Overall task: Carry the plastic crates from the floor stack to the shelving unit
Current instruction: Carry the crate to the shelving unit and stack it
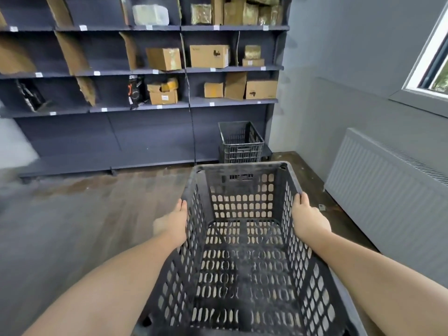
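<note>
I carry an empty dark grey perforated plastic crate [242, 251] in front of me, above the wooden floor. My left hand [173, 224] grips its left rim and wall from outside. My right hand [308, 218] grips the right rim, thumb on top. A second crate [240, 141] of the same kind stands on the bottom ledge of the dark shelving unit [145, 146], at its right end near the corner.
Cardboard boxes [209, 55] fill the upper shelves. A grey radiator [388, 190] runs along the right wall under a window [434, 69]. Open wooden floor [72, 214] lies between me and the shelves.
</note>
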